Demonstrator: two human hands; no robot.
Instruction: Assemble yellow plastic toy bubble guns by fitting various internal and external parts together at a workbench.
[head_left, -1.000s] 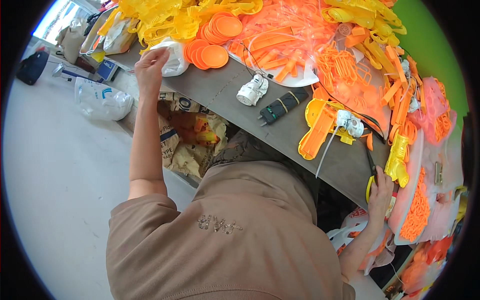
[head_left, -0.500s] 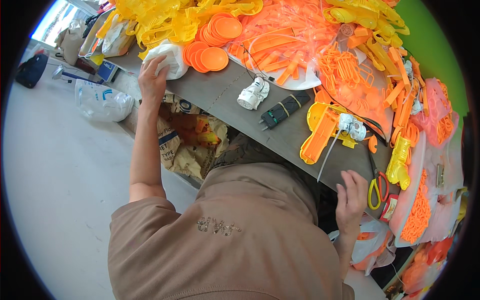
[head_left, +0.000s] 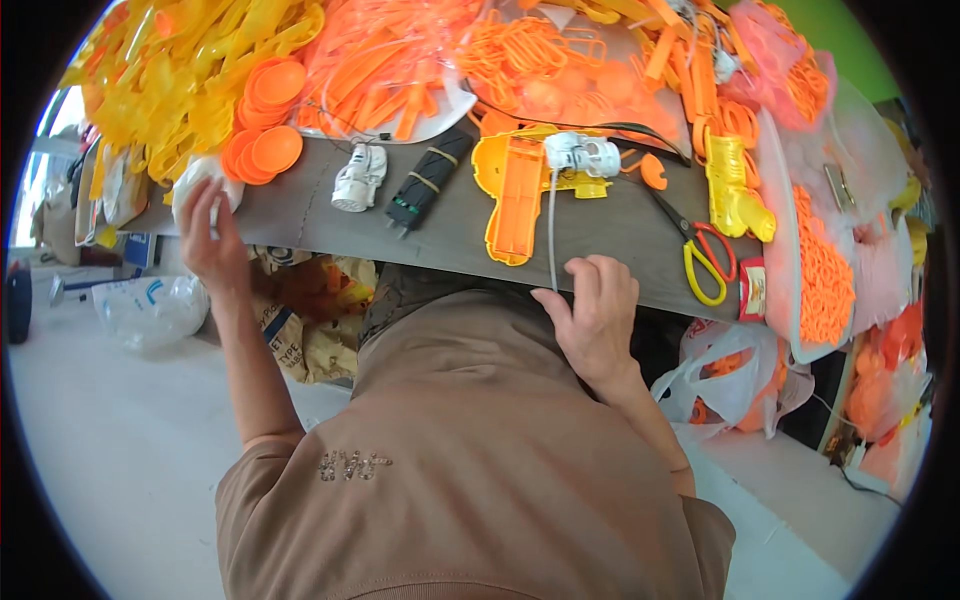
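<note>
At the table's left end my left hand [head_left: 212,238] is raised beside a crumpled white plastic bag [head_left: 205,183], fingers apart. Whether the fingertips touch the bag I cannot tell. My right hand [head_left: 598,312] is at the table's front edge with its thumb apart from loosely bent fingers, seemingly holding nothing. Just above it lies an open yellow toy gun half-shell [head_left: 490,165] with an orange inner part [head_left: 518,205]. A white mechanism [head_left: 582,154] sits on the shell, and its thin clear tube [head_left: 553,230] hangs down close to my right thumb.
Left of the shell are a black battery pack [head_left: 428,182] and another white mechanism [head_left: 358,180]. Orange discs [head_left: 272,150] and yellow parts [head_left: 165,85] are heaped at the back left. Scissors [head_left: 703,255] lie at right, near a tub of orange chain [head_left: 822,265]. A paper sack [head_left: 325,325] stands below.
The view has turned, so the table sits straighter and its contents appear further left. My right hand has come closer to the toy shell and tube; my left hand stays by the white bag.
</note>
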